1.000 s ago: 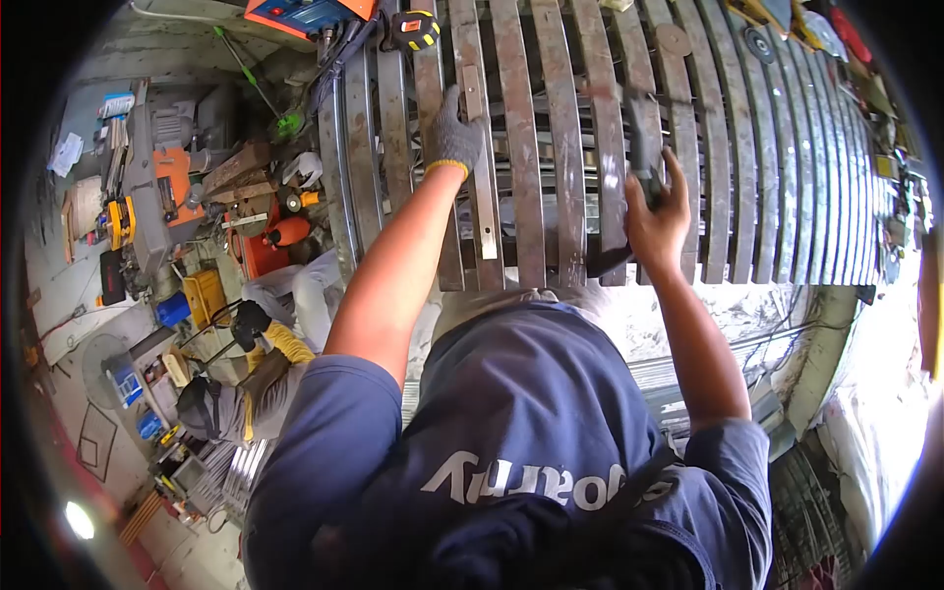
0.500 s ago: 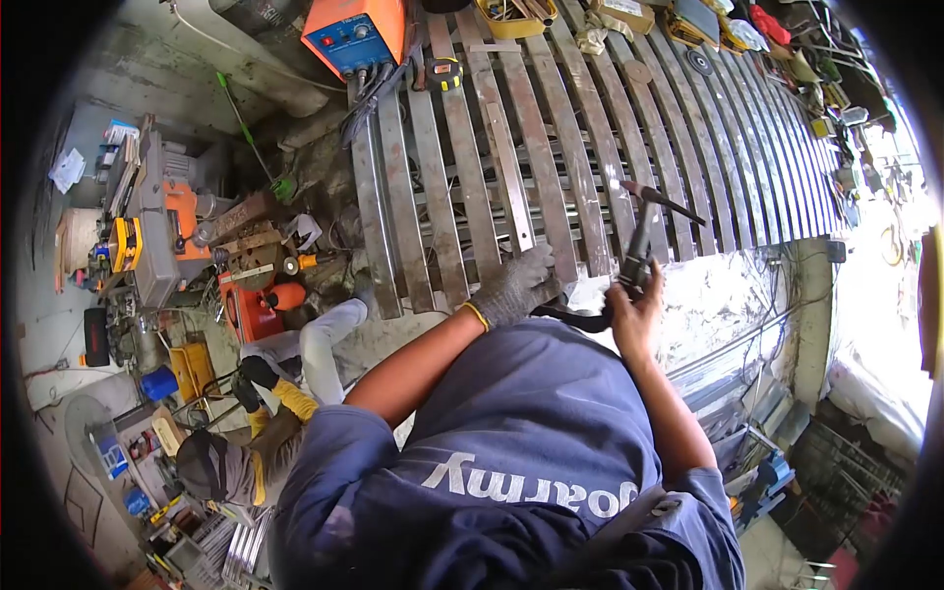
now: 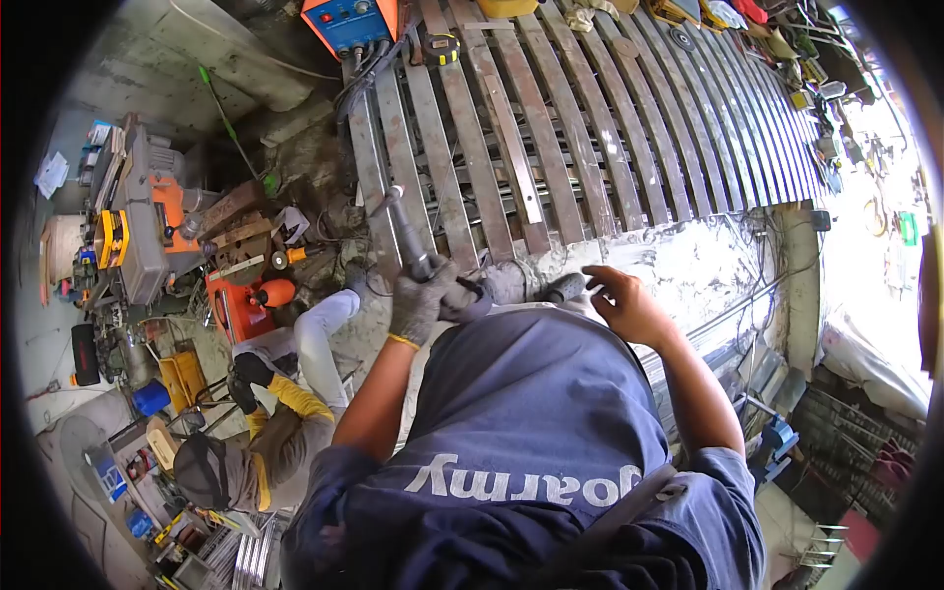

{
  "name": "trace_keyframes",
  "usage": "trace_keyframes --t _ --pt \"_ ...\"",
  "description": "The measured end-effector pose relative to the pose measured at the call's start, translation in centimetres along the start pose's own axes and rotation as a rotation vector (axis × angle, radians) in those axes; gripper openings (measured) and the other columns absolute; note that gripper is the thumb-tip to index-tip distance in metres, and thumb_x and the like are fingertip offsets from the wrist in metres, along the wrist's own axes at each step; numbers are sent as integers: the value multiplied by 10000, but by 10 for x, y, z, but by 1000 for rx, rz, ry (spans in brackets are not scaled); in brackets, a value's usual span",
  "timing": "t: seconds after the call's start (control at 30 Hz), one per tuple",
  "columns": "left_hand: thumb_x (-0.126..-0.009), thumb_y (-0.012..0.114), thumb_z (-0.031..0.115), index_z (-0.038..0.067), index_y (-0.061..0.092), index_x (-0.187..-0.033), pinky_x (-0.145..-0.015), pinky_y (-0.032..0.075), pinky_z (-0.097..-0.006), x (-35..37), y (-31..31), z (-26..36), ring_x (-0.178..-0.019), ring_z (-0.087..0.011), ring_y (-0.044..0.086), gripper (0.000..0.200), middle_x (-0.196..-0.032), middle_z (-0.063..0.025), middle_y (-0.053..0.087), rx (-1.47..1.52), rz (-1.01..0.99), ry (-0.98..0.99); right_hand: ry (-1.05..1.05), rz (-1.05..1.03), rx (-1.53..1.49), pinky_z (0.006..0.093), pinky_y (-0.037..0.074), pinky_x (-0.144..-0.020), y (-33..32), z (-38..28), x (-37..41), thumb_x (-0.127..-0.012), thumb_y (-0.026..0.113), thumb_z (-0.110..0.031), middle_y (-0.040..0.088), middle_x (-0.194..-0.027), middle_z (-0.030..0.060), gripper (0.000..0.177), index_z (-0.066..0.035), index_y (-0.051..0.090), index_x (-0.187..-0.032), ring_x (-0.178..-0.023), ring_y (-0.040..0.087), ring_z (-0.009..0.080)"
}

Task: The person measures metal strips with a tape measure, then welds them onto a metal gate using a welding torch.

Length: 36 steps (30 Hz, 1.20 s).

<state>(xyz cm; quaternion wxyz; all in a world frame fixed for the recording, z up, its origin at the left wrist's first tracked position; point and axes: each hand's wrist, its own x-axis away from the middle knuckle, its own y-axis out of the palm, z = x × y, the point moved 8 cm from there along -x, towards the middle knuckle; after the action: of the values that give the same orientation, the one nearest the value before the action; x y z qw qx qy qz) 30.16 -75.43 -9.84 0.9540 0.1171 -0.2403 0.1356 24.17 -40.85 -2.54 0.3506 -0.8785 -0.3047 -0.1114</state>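
My left hand (image 3: pixel 425 303), in a grey knitted glove, is wrapped round the handle of a TIG welding torch (image 3: pixel 405 228). The torch's nozzle points up and away, over the near left corner of the slatted metal table (image 3: pixel 567 128). Bare and empty, my right hand (image 3: pixel 631 307) hovers in front of my belly near the table's front edge, its fingers loosely bent and apart. A flat metal bar with holes (image 3: pixel 513 152) lies along the slats, ahead of both hands.
An orange and blue welding machine (image 3: pixel 344 31) stands at the table's far left, with cables beside it. A tape measure (image 3: pixel 442 49) lies nearby. Another person (image 3: pixel 285 423) crouches at lower left, near a red tool case (image 3: pixel 232 310). Clutter lines the table's far right.
The torch has passed from my right hand to my left and swung over to the table's left side. My right hand has let go. My left hand has left the bar's end.
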Motion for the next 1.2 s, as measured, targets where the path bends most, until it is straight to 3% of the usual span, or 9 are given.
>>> trace_keyframes --t 0.17,0.27,0.37,0.63,0.73,0.83,0.87,0.97,1.2 --pt "-914 858 232 43 654 -1100 -685 581 -357 -13 -87 28 -738 -180 713 335 -840 -60 702 -813 183 140 140 -103 240 482 587 -1014 -1 45 27 -988 670 -110 774 -1207 272 448 -5 662 -1423 -1147 749 421" --pt "-928 820 306 34 624 -1127 -627 567 -365 -27 -88 71 -663 -194 695 389 -785 -62 666 -960 321 460 236 -153 280 496 573 -1028 -4 56 43 -1007 661 -140 764 -1200 289 424 -2 674 -1407 -1163 731 441" --pt "-936 810 295 38 626 -1085 -552 537 -379 -65 -77 79 -583 -198 664 350 -754 -50 657 -618 81 48 299 -244 415 447 590 -1021 -6 80 67 -1008 646 -137 782 -1222 259 447 -5 676 -1434 -1167 756 381" --pt "-985 782 242 82 646 -974 -476 508 -370 -158 -69 34 -483 -161 607 210 -693 -21 621 -528 -76 -88 545 -381 375 466 595 -1004 3 125 162 -1001 703 -218 797 -1153 255 356 -1 766 -1276 -1125 765 400" --pt "-959 798 303 71 667 -946 -522 544 -391 -176 -74 19 -529 -189 655 267 -725 -64 669 -691 -41 -49 680 -626 384 460 598 -978 12 115 204 -979 751 -251 801 -1136 254 341 21 795 -1180 -1099 766 407" --pt "-928 791 418 48 702 -961 -666 604 -439 -176 -77 25 -668 -280 728 382 -787 -139 729 -887 42 12 501 -1066 165 440 610 -966 40 102 260 -888 776 -150 797 -1196 255 433 23 749 -1284 -1108 774 343" --pt "-923 749 490 38 729 -1059 -836 612 -498 -184 -78 27 -861 -384 769 473 -910 -213 776 -1056 68 133 436 -1054 -69 426 600 -975 60 119 289 -871 844 -174 808 -1191 235 442 24 769 -1260 -1104 768 296" --pt "-935 741 455 14 712 -1006 -859 585 -559 -181 -76 33 -932 -462 757 447 -915 -256 764 -1305 244 282 416 -864 -532 406 578 -1019 87 115 345 -852 916 -173 800 -1254 200 498 29 768 -1282 -1160 730 237" --pt "-933 737 433 -5 695 -1116 -955 580 -589 -188 -75 34 -1083 -510 720 477 -1129 -323 722 -1453 250 368 707 -673 -102 434 581 -1014 113 135 372 -881 873 -200 798 -1244 210 464 16 763 -1277 -1160 737 274"
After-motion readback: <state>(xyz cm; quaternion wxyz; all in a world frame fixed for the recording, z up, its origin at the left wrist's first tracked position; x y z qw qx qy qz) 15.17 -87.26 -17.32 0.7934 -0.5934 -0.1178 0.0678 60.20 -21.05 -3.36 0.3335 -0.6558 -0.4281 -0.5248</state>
